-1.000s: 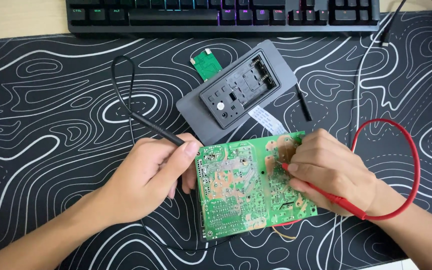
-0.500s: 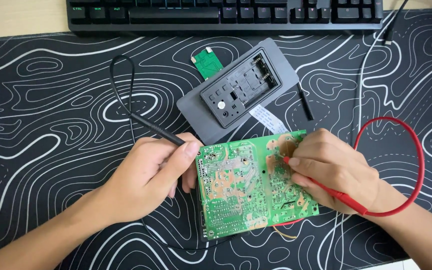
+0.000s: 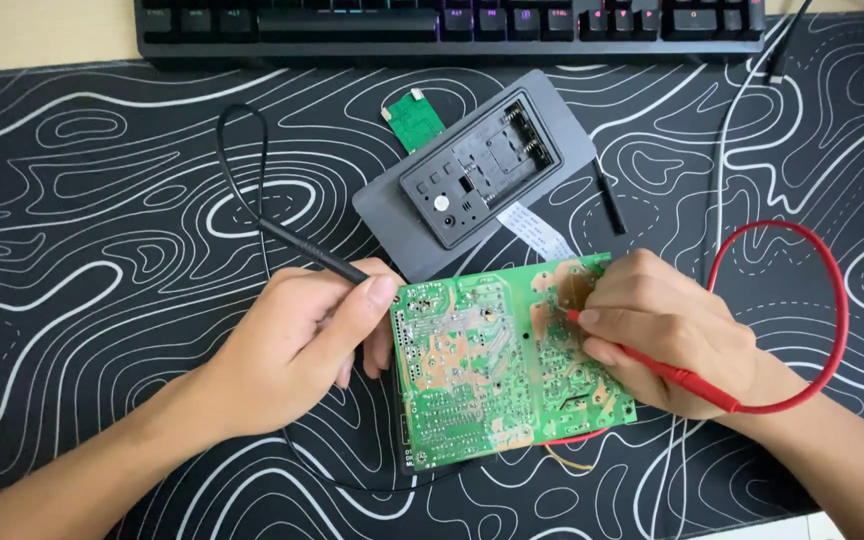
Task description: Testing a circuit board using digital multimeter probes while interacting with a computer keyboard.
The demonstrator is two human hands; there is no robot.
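Left hand (image 3: 297, 340) pinches the black probe (image 3: 317, 255) at the green board's (image 3: 492, 365) left edge, right hand (image 3: 667, 335) grips the red probe (image 3: 652, 365) on its right side. Board's lying near me on the mat (image 3: 102, 220), grey case (image 3: 477, 170) just beyond.

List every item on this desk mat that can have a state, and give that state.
left hand: grips black probe, tip at board's left edge
right hand: grips red probe, tip on board
green circuit board: solder side up, flat on mat
grey device case: opened, insides exposed
small green board: loose beside case
keyboard: backlight on
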